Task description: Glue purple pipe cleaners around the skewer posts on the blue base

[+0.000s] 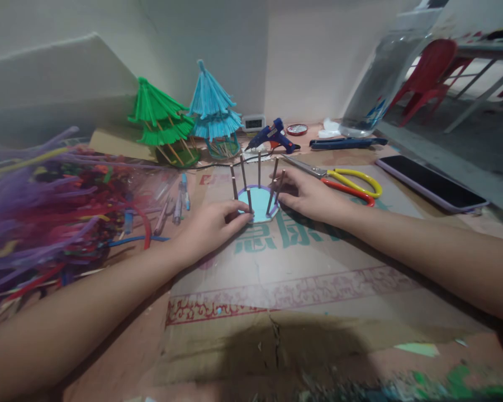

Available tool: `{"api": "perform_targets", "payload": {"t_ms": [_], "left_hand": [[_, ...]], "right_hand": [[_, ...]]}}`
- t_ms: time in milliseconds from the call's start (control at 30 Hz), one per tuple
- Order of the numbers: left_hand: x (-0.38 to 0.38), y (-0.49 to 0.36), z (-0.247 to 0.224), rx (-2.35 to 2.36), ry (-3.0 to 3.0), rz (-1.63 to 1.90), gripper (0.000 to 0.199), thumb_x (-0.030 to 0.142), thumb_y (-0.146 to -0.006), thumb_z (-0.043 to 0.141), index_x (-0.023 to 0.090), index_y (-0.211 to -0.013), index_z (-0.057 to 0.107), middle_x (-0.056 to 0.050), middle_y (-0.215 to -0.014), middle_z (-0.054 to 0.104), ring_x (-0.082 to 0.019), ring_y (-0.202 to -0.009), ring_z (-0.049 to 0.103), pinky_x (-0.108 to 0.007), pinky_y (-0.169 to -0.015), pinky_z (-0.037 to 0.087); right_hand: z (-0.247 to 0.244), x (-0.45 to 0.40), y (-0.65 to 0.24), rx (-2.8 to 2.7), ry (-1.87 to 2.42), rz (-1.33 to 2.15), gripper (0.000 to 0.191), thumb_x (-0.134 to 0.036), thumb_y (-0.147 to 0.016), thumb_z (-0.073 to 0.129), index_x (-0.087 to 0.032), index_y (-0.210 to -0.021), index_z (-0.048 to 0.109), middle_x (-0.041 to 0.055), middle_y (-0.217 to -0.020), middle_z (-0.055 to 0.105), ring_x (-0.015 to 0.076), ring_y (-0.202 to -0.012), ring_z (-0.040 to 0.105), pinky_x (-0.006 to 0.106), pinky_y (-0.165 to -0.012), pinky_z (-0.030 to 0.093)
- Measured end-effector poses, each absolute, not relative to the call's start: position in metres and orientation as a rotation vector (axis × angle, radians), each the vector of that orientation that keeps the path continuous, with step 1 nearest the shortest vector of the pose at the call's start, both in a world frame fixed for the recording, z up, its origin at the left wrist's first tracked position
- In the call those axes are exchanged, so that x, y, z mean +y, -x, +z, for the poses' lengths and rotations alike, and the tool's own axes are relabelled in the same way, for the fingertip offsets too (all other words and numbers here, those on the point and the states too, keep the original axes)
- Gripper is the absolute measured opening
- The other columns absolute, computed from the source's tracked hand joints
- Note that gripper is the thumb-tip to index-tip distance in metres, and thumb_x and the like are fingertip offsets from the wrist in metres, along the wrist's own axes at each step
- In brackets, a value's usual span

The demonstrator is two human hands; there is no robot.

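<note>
A small light-blue base (257, 202) with a purple rim lies flat on the cardboard, with several brown sticks (259, 170) standing upright around its edge. My left hand (218, 223) pinches the front left edge of the base, thumb and forefinger by the foot of one stick. On the opposite side, my right hand (304, 195) has its thumb and fingers closed about the right edge, close against the sticks there. Its exact contact is partly hidden by those sticks.
Behind stand a green two-tiered model pavilion (161, 120), a blue one (213, 109) and a glue gun (272, 135). Scissors (347, 181), a utility knife (347, 143) and a phone (430, 181) lie to the right. Coloured pipe cleaners (67, 206) heap up at left.
</note>
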State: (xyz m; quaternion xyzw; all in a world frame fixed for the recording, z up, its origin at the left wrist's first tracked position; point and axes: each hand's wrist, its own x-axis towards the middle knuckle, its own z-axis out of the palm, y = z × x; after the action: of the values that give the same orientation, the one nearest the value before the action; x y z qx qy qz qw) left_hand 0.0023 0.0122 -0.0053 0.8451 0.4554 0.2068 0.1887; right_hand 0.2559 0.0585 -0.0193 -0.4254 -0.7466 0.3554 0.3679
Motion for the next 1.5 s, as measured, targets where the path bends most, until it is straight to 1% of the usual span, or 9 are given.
{"api": "perform_targets", "payload": {"t_ms": [267,400,567,767,967,1067,1167,1267,1500], "left_hand": [[0.01,-0.004,-0.005,1.3,-2.457,0.581,0.027,0.037,-0.097,0.054,0.021,-0.102,0.074,-0.003,-0.086,0.077,-0.018,-0.076,0.068,-0.028,-0.067,0.044],[0.005,0.001,-0.004,1.31,-2.536,0.671,0.023,0.035,-0.097,0.055,0.021,-0.102,0.072,0.0,-0.074,0.071,-0.014,-0.065,0.063,-0.026,-0.06,0.041],[0.004,0.012,0.006,1.244,-2.736,1.085,0.037,0.023,-0.096,0.052,0.02,-0.132,0.057,0.001,-0.076,0.061,-0.014,-0.065,0.055,-0.027,-0.064,0.043],[0.007,0.013,0.014,1.152,-3.147,0.904,0.049,0.016,-0.096,0.046,0.017,-0.145,0.048,-0.006,-0.089,0.064,-0.023,-0.083,0.058,-0.034,-0.073,0.044],[0.002,0.011,0.016,1.204,-3.035,0.975,0.042,0.02,-0.097,0.048,0.017,-0.139,0.053,-0.005,-0.089,0.067,-0.021,-0.082,0.061,-0.032,-0.072,0.044],[0.002,0.011,0.016,1.245,-2.947,0.958,0.023,0.027,-0.098,0.052,0.018,-0.112,0.067,-0.002,-0.079,0.068,-0.018,-0.075,0.061,-0.031,-0.071,0.044],[0.004,0.01,0.009,1.217,-2.945,0.754,0.025,0.034,-0.099,0.055,0.02,-0.091,0.073,-0.003,-0.077,0.072,-0.018,-0.074,0.064,-0.031,-0.072,0.044],[0.006,0.007,0.0,1.287,-2.765,0.695,0.026,0.039,-0.097,0.059,0.02,-0.101,0.075,-0.004,-0.086,0.076,-0.019,-0.078,0.068,-0.03,-0.07,0.045],[0.007,-0.006,-0.002,1.37,-2.281,0.582,0.025,0.036,-0.092,0.06,0.02,-0.103,0.075,0.003,-0.067,0.066,-0.013,-0.059,0.058,-0.025,-0.056,0.038]], "right_hand": [[-0.02,0.059,-0.256,-1.954,1.093,0.894,0.041,-0.012,-0.083,0.065,-0.031,-0.118,0.056,0.0041,-0.114,0.073,0.0257,-0.112,0.068,0.05,-0.106,0.05],[-0.019,0.058,-0.256,-1.977,1.098,0.885,0.04,-0.014,-0.085,0.064,-0.029,-0.121,0.055,0.0058,-0.118,0.072,0.0247,-0.114,0.068,0.048,-0.107,0.051],[-0.018,0.056,-0.257,-2.048,1.134,0.826,0.04,-0.018,-0.089,0.06,-0.027,-0.127,0.05,0.0058,-0.124,0.071,0.0222,-0.119,0.067,0.047,-0.11,0.049],[-0.015,0.054,-0.256,-2.061,1.131,0.812,0.038,-0.019,-0.089,0.057,-0.027,-0.126,0.051,0.0067,-0.122,0.071,0.0222,-0.118,0.067,0.046,-0.109,0.05],[-0.012,0.053,-0.255,-2.068,1.138,0.826,0.037,-0.018,-0.088,0.057,-0.027,-0.124,0.051,0.0069,-0.121,0.071,0.0224,-0.116,0.068,0.046,-0.109,0.051],[-0.013,0.053,-0.256,-2.057,1.131,0.845,0.038,-0.017,-0.088,0.057,-0.027,-0.124,0.051,0.0071,-0.121,0.071,0.0224,-0.116,0.068,0.046,-0.109,0.051],[-0.014,0.054,-0.256,-2.054,1.132,0.862,0.039,-0.016,-0.088,0.057,-0.027,-0.125,0.051,0.0073,-0.121,0.07,0.022,-0.115,0.068,0.045,-0.107,0.052],[-0.015,0.054,-0.255,-2.06,1.141,0.838,0.04,-0.016,-0.088,0.056,-0.026,-0.126,0.051,0.0071,-0.121,0.071,0.0217,-0.115,0.068,0.045,-0.108,0.051],[-0.016,0.054,-0.256,-2.075,1.129,0.815,0.041,-0.017,-0.089,0.057,-0.025,-0.129,0.052,0.0079,-0.124,0.07,0.0217,-0.117,0.068,0.045,-0.108,0.051]]}}
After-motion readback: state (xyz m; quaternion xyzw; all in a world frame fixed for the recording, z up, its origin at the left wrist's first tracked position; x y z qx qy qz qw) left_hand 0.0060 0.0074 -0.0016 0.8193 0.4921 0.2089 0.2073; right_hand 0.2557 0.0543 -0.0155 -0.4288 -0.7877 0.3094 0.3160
